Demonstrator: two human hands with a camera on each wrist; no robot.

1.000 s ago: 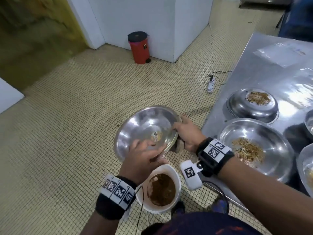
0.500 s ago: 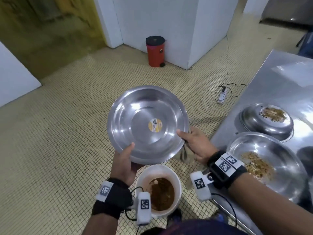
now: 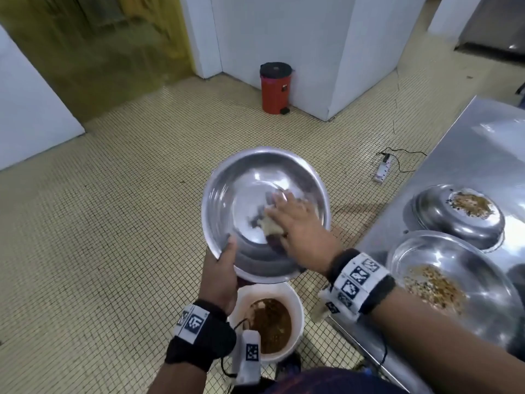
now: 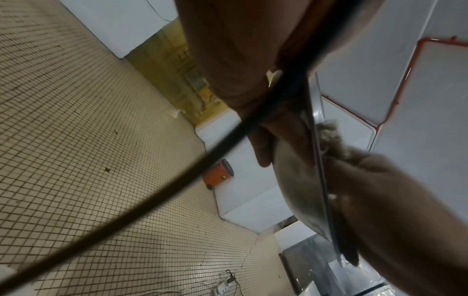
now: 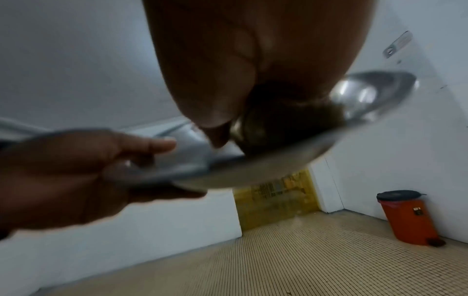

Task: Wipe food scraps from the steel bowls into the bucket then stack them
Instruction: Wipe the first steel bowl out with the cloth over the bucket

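Head view: shiny scrap-free steel bowl

- left hand: bare; black wrist wrap with a white band of black square-pattern markers
- white camera block under left wrist, one marker on its face, thin black cable looping off
- right hand: bare; same black wrap and white marker band, white block beneath
- forearms bare
- dark patterned clothing at bottom edge of head view
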